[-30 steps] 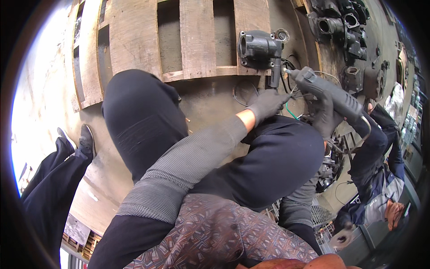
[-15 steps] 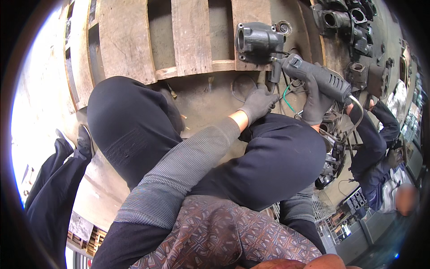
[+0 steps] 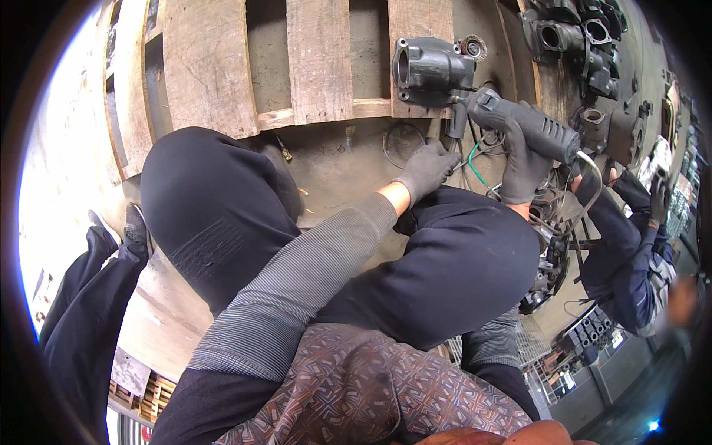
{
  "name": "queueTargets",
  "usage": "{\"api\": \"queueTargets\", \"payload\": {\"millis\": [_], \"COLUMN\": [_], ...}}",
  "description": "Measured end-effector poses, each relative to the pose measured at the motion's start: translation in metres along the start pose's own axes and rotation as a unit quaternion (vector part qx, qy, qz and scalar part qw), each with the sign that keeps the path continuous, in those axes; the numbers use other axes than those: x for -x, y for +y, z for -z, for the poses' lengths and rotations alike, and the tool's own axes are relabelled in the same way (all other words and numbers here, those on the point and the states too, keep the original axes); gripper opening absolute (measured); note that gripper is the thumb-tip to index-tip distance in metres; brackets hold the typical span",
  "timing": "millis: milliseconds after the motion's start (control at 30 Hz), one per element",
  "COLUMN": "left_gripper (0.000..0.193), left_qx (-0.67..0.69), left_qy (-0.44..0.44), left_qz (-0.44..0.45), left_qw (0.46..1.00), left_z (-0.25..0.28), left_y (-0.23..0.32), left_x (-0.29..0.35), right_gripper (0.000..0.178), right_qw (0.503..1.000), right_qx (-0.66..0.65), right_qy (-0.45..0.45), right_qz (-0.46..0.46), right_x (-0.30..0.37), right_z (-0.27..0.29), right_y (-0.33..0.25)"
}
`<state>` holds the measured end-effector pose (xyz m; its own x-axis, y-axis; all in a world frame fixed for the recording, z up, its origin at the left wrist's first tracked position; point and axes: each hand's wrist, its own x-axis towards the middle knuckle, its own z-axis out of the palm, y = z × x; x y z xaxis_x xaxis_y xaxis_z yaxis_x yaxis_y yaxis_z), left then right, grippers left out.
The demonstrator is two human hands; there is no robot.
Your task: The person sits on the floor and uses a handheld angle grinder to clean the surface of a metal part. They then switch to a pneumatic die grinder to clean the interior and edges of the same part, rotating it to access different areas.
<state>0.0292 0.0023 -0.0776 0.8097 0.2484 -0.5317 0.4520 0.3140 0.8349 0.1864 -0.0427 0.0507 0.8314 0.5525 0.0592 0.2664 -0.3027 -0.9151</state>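
Observation:
My right hand, in a dark glove, is wrapped round the body of a grey corded grinder. The grinder's front end and black side handle lie beside a dark metal housing with a round bore, which rests on the pallet. Just below the side handle, my gloved left hand is closed; a tan stick-like piece shows above its fingers, but its grip is hidden. A round wire brush wheel shows beyond the housing; whether it joins the grinder cannot be seen.
The wooden pallet spans the far side, with gaps between its slats. Loose cables, one green, lie between my hands. Dark metal castings are piled at the far right. Another person is at the right; another's legs show at left.
My hands and the grinder stay nearly in place, and the housing shifts only slightly in the picture. The person at the right has raised a gloved hand.

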Motion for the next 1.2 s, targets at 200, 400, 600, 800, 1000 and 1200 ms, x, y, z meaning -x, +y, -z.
{"api": "queueTargets", "payload": {"millis": [200, 400, 600, 800, 1000, 1200], "left_gripper": [0.028, 0.045, 0.043, 0.037, 0.028, 0.034], "left_qx": [0.005, -0.055, -0.253, -0.195, -0.209, -0.161], "left_qy": [-0.030, 0.068, 0.059, 0.106, 0.035, 0.099], "left_qz": [-0.016, 0.003, -0.087, -0.090, -0.016, -0.032], "left_qw": [0.999, 0.996, 0.962, 0.971, 0.977, 0.982], "left_z": [0.005, 0.021, 0.033, 0.024, 0.028, 0.034], "left_y": [-0.004, 0.009, 0.001, -0.012, -0.015, -0.004], "left_x": [-0.002, 0.001, 0.003, -0.002, -0.009, -0.002], "right_gripper": [0.064, 0.061, 0.059, 0.052, 0.047, 0.049], "right_qw": [1.000, 0.999, 0.997, 0.998, 0.999, 0.999], "right_qx": [-0.020, -0.040, -0.030, 0.009, -0.028, -0.017], "right_qy": [-0.002, 0.026, 0.039, 0.003, -0.007, -0.005], "right_qz": [0.010, -0.014, 0.056, 0.066, 0.036, 0.040], "right_x": [-0.001, -0.007, -0.055, -0.093, -0.104, -0.104], "right_z": [-0.001, 0.021, 0.038, -0.001, -0.022, -0.037], "right_y": [0.006, -0.011, -0.033, -0.016, -0.016, -0.013]}}
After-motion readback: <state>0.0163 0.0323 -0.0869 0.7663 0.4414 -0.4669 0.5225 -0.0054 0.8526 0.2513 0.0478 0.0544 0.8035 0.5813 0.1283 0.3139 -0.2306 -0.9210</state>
